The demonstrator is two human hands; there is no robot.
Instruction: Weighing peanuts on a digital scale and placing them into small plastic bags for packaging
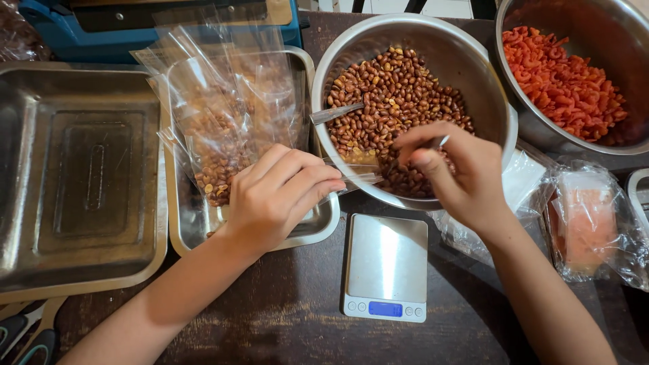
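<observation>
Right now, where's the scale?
In the head view, the scale sits low and centre on the dark table, just below the peanut bowl, between the left hand and right hand.

A dark wooden table [291, 318] carries 2 steel trays [81, 270] side by side at the left, with a small digital scale [387, 267] just right of them. Behind the scale stand 2 steel bowls [466, 61], and clear plastic bags [595, 223] lie at the right edge.
</observation>
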